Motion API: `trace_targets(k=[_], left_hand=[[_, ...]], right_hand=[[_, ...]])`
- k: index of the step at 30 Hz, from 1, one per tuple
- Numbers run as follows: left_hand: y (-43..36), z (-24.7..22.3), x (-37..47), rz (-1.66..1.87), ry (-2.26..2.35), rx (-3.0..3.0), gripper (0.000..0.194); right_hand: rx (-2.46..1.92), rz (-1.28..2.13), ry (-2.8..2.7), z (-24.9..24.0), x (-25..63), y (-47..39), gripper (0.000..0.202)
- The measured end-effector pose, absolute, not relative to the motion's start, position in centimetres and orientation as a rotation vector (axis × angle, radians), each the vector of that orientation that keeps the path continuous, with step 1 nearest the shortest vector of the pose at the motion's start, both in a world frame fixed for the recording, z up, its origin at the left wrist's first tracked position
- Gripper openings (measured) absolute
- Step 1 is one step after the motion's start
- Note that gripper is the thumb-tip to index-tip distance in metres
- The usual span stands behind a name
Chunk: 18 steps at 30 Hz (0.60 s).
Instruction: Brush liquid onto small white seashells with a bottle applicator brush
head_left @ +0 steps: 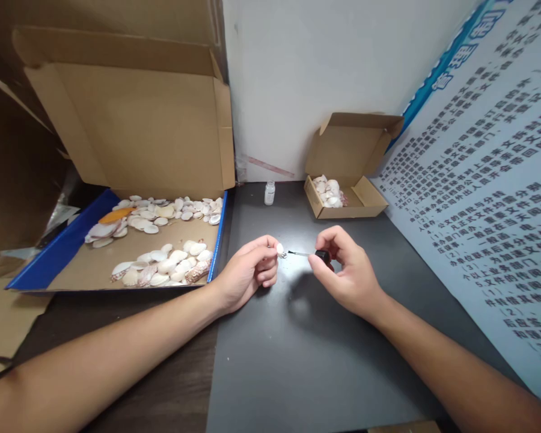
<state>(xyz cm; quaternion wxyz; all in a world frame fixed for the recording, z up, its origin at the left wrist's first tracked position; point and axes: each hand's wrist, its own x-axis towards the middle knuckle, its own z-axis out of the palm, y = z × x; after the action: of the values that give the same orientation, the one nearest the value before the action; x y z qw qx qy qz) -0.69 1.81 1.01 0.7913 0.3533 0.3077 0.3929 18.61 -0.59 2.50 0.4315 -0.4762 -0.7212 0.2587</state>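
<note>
Pinched in the fingertips of my left hand [253, 269] is a small white shell [280, 248]. A tiny dark, metallic-looking piece shows just below the shell; I cannot make out what it is. My right hand [346, 268] grips the black cap of a brush [321, 257]. The brush's thin stem points left, and its dark tip lies close to the shell, a short gap away. Behind the hands, a small clear bottle [269, 193] with a white label stands upright and uncapped on the dark grey tabletop [261, 361].
At left, a large open cardboard box [81, 267] with blue edges holds many shells in two groups. A smaller open cardboard box [349, 211] at the back right contains more shells. A white wall stands behind, and a printed poster [491, 198] slants along the right.
</note>
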Motion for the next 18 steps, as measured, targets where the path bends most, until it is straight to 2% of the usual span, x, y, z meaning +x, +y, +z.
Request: trace_targets(k=[18], left_hand=[[1.67, 0.66, -0.65, 0.783, 0.668, 0.843, 0.015]], right_hand=[[-1.115, 0.684, -1.749, 2.34, 18.67, -0.74, 0.018]])
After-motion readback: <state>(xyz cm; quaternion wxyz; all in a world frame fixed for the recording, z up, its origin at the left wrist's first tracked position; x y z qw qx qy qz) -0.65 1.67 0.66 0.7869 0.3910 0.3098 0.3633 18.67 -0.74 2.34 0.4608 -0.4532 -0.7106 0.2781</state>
